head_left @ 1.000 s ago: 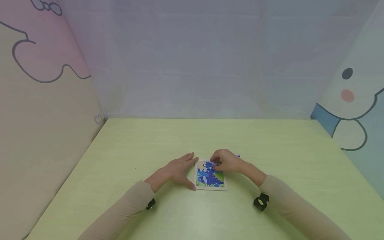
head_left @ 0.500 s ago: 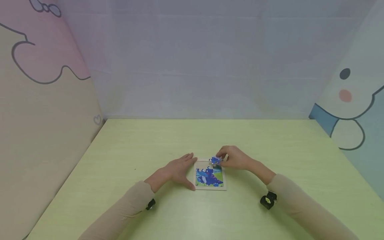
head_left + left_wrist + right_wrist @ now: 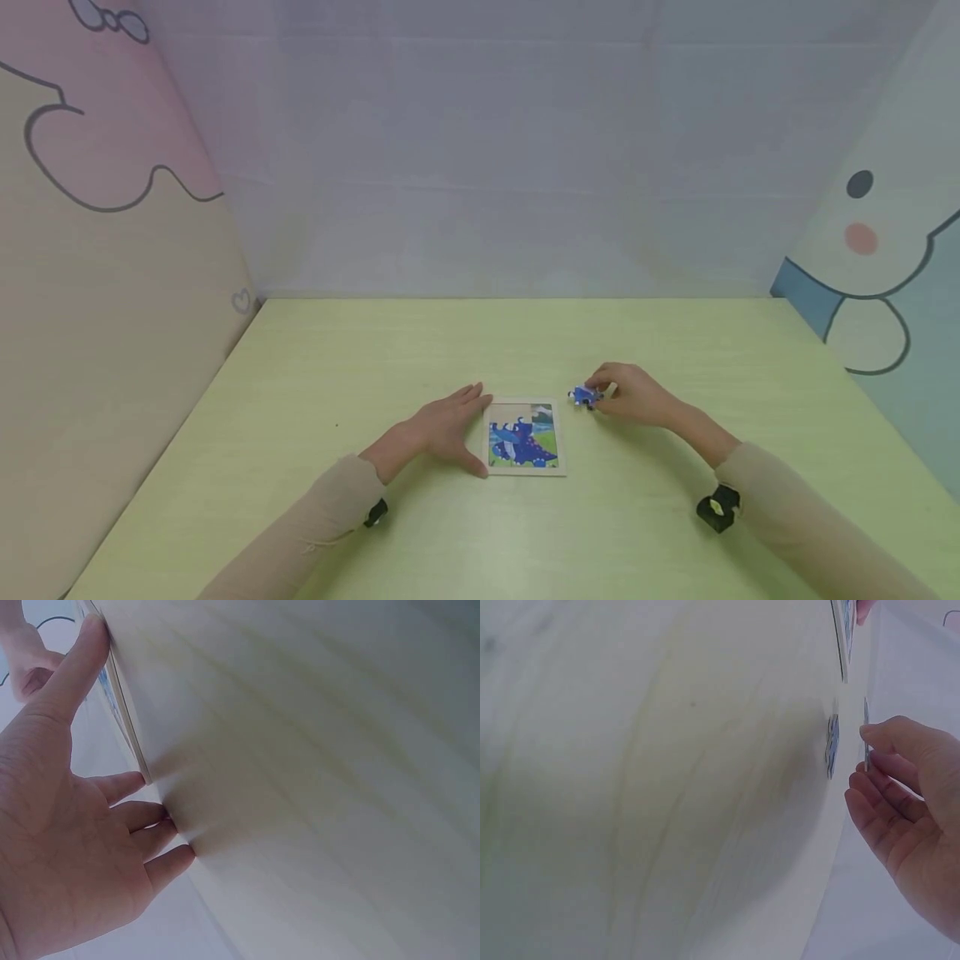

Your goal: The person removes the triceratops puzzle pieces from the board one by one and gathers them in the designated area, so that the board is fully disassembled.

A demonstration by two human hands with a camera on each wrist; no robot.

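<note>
The puzzle tray [image 3: 527,472] on the table [image 3: 375,350] is filled below and at upper right, bare at upper left — the left hand [image 3: 447,427] rests spread against it, the right hand [image 3: 633,394] pinches one piece [image 3: 866,712] near another loose piece [image 3: 832,746].

1. Held puzzle piece [image 3: 866,712]: partly behind right hand [image 3: 636,396] fingertips; edge-on in right wrist view, print unreadable.
2. Second piece [image 3: 832,746] on table: steep angle, print unclear; can't separate from held one in head view.
3. Puzzle board [image 3: 525,472]: cut by top edge, right wrist view.
4. Sleeves [image 3: 300,533]: cut off, head view.
5. Dark speck [image 3: 337,425]: too tiny.
</note>
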